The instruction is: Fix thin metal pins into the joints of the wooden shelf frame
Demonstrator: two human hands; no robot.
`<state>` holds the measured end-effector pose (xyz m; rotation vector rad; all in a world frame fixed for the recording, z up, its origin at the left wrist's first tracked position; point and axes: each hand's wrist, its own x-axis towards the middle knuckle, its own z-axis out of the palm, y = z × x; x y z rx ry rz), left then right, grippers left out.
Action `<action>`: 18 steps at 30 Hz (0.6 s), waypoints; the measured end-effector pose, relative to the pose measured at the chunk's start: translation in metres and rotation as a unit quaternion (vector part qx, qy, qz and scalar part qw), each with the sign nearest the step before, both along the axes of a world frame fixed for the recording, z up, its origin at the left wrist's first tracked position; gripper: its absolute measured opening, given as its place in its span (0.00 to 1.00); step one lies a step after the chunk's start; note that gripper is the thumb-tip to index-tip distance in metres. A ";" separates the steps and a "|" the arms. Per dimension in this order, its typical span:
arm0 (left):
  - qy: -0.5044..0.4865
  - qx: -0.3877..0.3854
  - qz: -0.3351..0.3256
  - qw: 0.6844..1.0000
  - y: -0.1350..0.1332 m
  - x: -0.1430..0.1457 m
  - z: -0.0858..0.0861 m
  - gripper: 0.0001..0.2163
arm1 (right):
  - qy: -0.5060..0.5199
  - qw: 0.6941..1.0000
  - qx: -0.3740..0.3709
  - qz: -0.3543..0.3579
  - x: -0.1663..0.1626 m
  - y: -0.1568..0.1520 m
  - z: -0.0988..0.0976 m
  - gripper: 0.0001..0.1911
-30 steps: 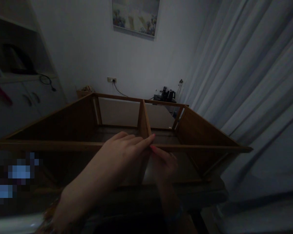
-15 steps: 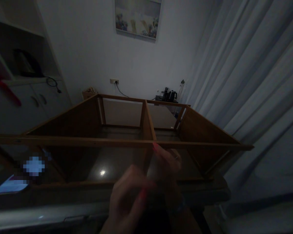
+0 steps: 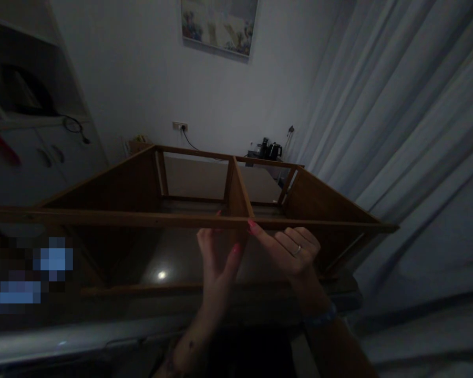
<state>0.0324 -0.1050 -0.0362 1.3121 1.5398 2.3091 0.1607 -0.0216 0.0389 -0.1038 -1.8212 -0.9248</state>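
A brown wooden frame with a middle divider lies across the table in front of me. My left hand is raised at the front rail, left of the divider. Its fingers reach up behind the rail and the thumb stands apart, with nothing visible between them. On the right, my right hand, wearing a ring, has its fingers curled under the rail. One red-nailed fingertip presses where rail and divider meet. Whatever small thing may be at that fingertip is hidden.
A grey-white curtain hangs close on the right. Beyond the frame, a black kettle stands by the wall below a picture. White cabinets are at left. A blurred bright patch lies at the table's left.
My left hand has risen from below to the rail and its fingers have spread. The right hand has turned outward, its fingertip still at the joint. The view has shifted slightly.
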 end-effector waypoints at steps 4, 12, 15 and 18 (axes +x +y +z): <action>0.057 0.061 -0.019 0.996 0.020 -0.001 0.011 0.26 | -0.063 0.997 0.027 0.024 0.007 0.005 0.014 0.13; 0.067 0.119 -0.128 0.982 0.040 -0.011 0.023 0.17 | -0.090 0.994 -0.026 0.047 0.009 0.010 0.030 0.06; 0.061 0.129 -0.174 0.974 0.040 -0.010 0.024 0.16 | -0.099 0.994 -0.036 0.019 0.009 0.008 0.033 0.07; 0.069 0.123 -0.167 0.976 0.039 -0.009 0.025 0.15 | -0.115 0.993 0.001 -0.028 0.010 0.004 0.036 0.13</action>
